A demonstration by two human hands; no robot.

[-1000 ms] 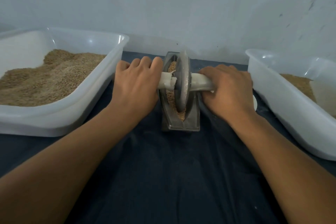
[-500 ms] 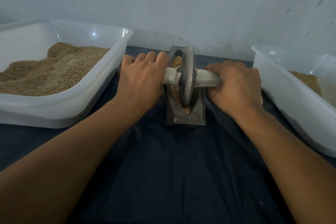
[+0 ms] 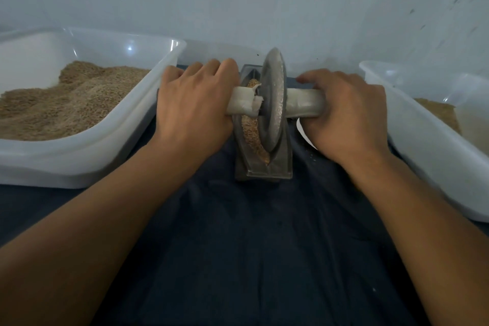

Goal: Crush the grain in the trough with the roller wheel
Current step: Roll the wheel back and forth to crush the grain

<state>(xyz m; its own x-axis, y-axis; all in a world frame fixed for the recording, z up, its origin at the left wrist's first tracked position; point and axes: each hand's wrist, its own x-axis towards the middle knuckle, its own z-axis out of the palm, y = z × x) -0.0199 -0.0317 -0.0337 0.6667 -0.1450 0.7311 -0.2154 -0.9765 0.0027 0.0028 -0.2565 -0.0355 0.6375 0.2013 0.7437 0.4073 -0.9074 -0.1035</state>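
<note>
Roller wheel (image 3: pixel 274 98) farther along trough (image 3: pixel 284 164).

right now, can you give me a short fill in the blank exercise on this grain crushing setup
1. Both hands, the left hand and the right hand, grip the white-wrapped handle on either side of the ____.
2. The roller wheel stands on edge inside the metal ____.
3. The grain in the trough shows on the wheel's ____ side.
4. The left tub and the right tub are both ____ in colour.

Missing words: wheel; trough; left; white
</note>
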